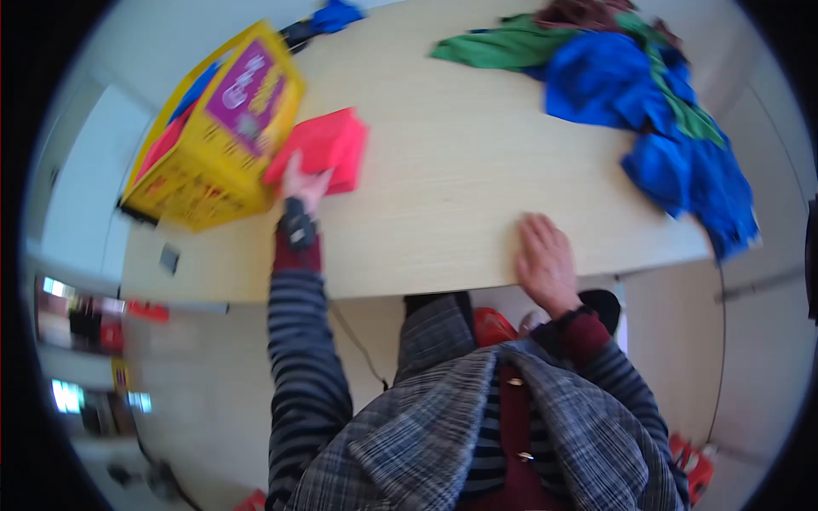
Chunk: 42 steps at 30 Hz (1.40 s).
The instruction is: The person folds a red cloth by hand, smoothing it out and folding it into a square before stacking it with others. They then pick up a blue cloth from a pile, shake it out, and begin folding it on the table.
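At the left of the table, my left hand grips the near edge of a bright red folded cloth shaped like a flat block. Motion blurs the fingers a little, and part of the grip is hidden. Right beside the cloth stands a yellow box with a purple panel, tilted in the picture; blue and red fabric shows in its open side. My right hand rests flat on the table's front edge, fingers stretched out, holding nothing.
A loose heap of blue cloth and green cloth, with some brown, covers the table's far right and hangs toward the right edge. Behind the box lies a small blue item. A small grey square is at the table's left front.
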Each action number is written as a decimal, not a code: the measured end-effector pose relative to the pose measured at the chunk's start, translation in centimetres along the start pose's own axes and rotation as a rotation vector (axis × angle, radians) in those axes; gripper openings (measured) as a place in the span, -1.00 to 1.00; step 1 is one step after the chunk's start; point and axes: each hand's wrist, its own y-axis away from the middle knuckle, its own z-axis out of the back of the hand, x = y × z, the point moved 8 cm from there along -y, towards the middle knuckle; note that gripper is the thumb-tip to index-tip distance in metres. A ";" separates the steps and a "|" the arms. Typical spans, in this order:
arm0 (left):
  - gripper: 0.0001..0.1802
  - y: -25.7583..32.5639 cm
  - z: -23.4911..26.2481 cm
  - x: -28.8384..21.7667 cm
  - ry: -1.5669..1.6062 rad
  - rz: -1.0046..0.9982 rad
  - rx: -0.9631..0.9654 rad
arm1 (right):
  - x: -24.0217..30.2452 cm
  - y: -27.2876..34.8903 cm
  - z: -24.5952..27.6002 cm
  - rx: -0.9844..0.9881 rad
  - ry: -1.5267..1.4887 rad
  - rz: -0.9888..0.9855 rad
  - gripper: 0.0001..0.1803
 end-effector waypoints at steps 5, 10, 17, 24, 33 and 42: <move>-0.50 4.0 1.9 -0.2 -0.088 0.017 0.180 | -0.7 -0.2 -0.3 0.007 -0.022 -0.044 -0.39; -0.62 10.9 3.1 8.1 -0.619 -0.030 0.299 | -8.4 -1.3 2.3 0.008 -0.337 -0.082 -0.73; -0.87 20.4 3.7 16.4 -1.379 -0.723 0.249 | -29.1 1.1 18.6 -0.796 -0.103 -0.711 -0.74; -0.92 22.8 0.7 18.5 -1.685 -1.322 0.223 | -39.7 -2.4 17.6 -0.344 0.016 -0.933 -0.68; -0.92 23.9 1.1 17.8 -1.708 -1.307 0.169 | -13.7 -9.9 15.2 -0.528 0.067 0.125 -0.87; -0.91 22.8 0.9 17.3 -1.446 -0.946 0.266 | 5.6 -2.2 2.9 0.218 -0.402 0.419 -0.94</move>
